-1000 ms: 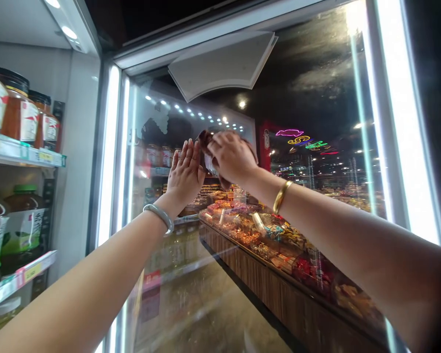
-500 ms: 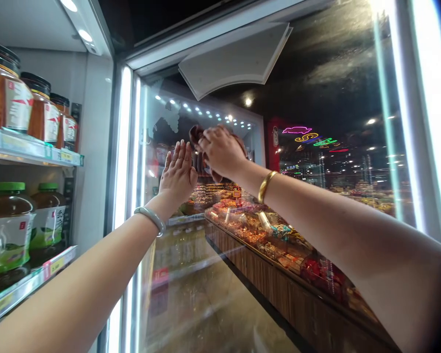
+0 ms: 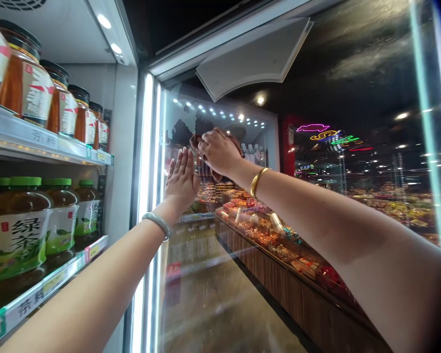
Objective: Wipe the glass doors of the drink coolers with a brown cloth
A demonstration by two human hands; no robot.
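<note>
Beside the glass door, bottles crowd shelves; nothing blocks it.

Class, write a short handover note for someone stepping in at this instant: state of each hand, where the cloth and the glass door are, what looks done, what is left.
Left hand: open, palm flat on the glass door, fingers up.
Right hand: closed on a brown cloth, pressing it to the glass just right of the left hand.
The door stands swung open beside shelves of tea bottles.
Done: cannot tell which glass is already wiped.
Left: hazy smears show near the top right, so that area probably needs wiping.
</note>
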